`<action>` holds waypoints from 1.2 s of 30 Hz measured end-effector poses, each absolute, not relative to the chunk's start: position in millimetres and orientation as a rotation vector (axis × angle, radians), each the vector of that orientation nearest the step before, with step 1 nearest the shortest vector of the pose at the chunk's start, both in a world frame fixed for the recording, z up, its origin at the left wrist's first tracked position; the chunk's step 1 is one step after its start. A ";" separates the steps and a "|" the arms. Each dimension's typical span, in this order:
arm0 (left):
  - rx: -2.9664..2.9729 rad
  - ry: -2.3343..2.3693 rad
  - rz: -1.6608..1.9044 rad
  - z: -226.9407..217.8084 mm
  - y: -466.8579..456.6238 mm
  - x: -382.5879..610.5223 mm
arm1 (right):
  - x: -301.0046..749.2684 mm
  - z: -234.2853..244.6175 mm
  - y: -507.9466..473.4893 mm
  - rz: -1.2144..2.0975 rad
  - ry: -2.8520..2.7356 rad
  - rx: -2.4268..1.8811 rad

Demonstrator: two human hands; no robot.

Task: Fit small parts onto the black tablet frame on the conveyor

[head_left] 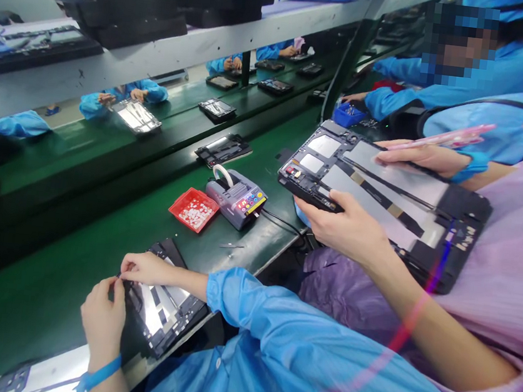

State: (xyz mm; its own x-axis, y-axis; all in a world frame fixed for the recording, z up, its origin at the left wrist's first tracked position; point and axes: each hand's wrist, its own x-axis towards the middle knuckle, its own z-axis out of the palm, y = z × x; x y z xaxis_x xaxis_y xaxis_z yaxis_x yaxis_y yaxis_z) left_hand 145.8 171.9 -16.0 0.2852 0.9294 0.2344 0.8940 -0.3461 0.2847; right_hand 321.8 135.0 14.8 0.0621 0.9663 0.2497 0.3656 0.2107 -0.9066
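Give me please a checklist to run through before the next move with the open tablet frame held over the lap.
1. Left hand grips the near edge of the tablet frame: ok.
2. Right hand steadies the far edge: ok.
3. Pink tool firmly held by the right hand: cannot tell.
4. Frame rests on the green table: not ok, it is held off it, over the lap.
5. Co-worker's hands are apart from the frame: ok, they are on another tablet.
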 end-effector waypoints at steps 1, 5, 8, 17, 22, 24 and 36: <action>2.419 1.736 0.562 -16.8 172.7 145.5 | 316.4 0.5 146.0 0.792 -1.486 -1.330; 2.365 1.729 0.600 -17.9 174.4 144.3 | 314.7 -40.2 163.8 0.888 -1.505 -1.288; 2.381 1.704 0.598 -15.8 173.5 143.5 | 313.8 -53.1 171.9 0.931 -1.508 -1.214; 2.320 1.625 0.538 -7.7 169.6 143.5 | 323.3 -45.6 177.6 1.117 -1.503 -1.141; 2.284 1.616 0.545 -8.0 167.9 142.9 | 325.3 -46.2 183.4 1.130 -1.547 -1.143; 2.275 1.610 0.562 -9.0 167.5 142.0 | 326.1 -43.9 182.0 1.146 -1.541 -1.144; 2.298 1.633 0.650 -17.2 169.3 139.8 | 318.3 -18.9 149.2 0.818 -1.599 -1.351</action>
